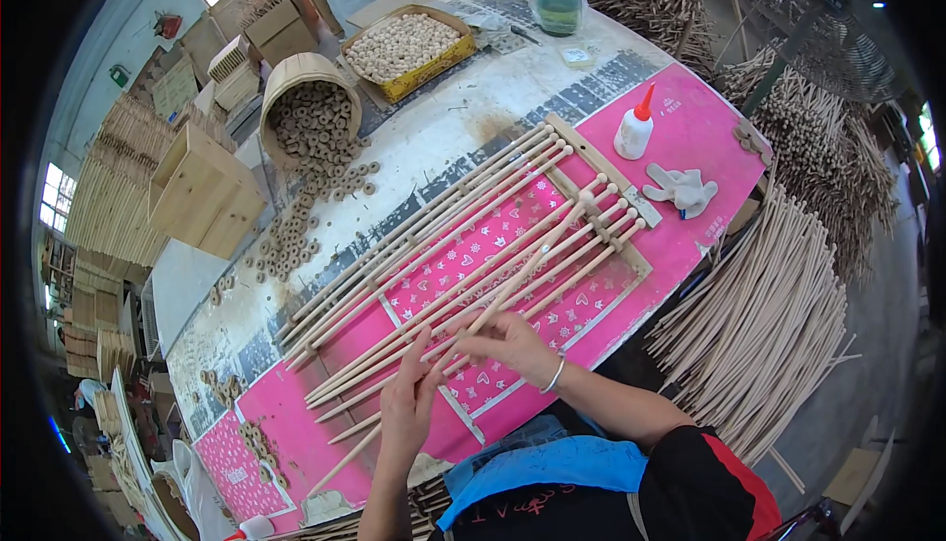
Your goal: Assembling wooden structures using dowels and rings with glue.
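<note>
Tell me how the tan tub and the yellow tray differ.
The tub is rounded and tan; the tray is boxy and yellow. The tub lies tipped, spilling onto the table; the tray sits flat, contents inside. The tub holds brown rings, the tray pale balls. Both hold many small pieces.

Pale tan sticks (pixel 533 263); pink sheet (pixel 570 349) with white hearts; white bottle (pixel 632 135), red tip (pixel 644 103); yellow tray (pixel 431 77); whitish glove (pixel 687 191).
</note>
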Motion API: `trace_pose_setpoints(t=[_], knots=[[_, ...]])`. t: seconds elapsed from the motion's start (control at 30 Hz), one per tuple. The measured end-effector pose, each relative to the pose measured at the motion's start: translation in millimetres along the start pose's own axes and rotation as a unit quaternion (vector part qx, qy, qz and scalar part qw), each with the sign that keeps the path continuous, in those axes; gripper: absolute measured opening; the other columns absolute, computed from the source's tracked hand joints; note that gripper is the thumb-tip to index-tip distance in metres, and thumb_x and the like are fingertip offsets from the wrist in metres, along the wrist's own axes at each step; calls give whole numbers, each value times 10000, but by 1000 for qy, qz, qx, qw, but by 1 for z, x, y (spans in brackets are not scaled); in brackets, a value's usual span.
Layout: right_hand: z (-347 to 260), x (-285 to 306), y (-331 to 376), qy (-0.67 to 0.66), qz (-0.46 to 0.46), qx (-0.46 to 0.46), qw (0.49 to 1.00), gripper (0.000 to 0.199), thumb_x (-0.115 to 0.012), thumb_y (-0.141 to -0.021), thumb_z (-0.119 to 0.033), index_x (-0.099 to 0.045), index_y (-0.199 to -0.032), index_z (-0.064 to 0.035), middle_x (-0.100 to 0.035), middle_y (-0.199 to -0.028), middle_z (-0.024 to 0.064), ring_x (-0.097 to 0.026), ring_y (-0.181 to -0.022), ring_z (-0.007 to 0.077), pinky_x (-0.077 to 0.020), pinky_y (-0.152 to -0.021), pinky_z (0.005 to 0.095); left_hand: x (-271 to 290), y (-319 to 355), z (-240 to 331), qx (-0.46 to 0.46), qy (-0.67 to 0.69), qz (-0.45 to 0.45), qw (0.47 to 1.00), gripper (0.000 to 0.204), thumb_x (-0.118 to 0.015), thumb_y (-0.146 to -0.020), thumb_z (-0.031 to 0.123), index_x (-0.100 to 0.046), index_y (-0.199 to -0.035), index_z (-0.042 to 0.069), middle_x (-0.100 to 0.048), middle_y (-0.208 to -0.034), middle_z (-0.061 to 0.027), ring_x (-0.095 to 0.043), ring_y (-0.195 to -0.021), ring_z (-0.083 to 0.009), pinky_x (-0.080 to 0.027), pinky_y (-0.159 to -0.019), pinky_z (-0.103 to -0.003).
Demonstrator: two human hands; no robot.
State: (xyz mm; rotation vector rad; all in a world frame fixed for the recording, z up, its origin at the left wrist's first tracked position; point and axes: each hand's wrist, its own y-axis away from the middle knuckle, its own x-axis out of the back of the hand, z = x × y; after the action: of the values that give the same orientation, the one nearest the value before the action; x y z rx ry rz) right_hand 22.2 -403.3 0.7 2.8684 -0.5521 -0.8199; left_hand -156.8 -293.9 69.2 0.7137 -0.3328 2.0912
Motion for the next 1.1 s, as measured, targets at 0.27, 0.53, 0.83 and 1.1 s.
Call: trace_pose_setpoints(t=[0.27, 0.53, 0.83, 1.1], knots=[[-46, 63, -6, -7, 117, 63, 991, 271, -714, -1016, -219, -735, -1193, -15, -708, -873, -2, -629, -688, 59, -511, -618, 204, 20, 23, -25, 108, 55, -32, 992, 434, -635, -980, -16, -653, -1407, 60, -724, -861, -76, -677, -787, -130, -525, -721, -267], [-66, 62, 7, -20, 94, 48, 994, 403, -706, -1017, -238, -648, -1366, -44, -671, -875, -21, -628, -767, 61, -521, -656, 217, 17, 18, -26, 43, 50, -4, 998, 357, -658, -952, -26, -705, -1305, 5, -714, -902, -114, -666, -789, -164, -527, -755, -289], [-53, 91, 7, 5, 120, 29, 992, 298, -742, -997, -241, -707, -1222, -48, -668, -902, -23, -611, -745, 41, -481, -591, 177, 16, 6, -25, 30, -1, -18, 999, 321, -654, -962, -5, -719, -1276, -8, -681, -849, -44, -604, -740, -96, -496, -683, -263], [-50, 109, 3, 13, 149, 40, 988, 293, -727, -1011, -279, -687, -1175, -39, -672, -880, -9, -607, -660, 39, -468, -531, 181, 11, -14, -24, 43, 7, -28, 999, 322, -681, -942, -33, -722, -1260, -5, -695, -893, -117, -637, -785, -168, -499, -722, -298]])
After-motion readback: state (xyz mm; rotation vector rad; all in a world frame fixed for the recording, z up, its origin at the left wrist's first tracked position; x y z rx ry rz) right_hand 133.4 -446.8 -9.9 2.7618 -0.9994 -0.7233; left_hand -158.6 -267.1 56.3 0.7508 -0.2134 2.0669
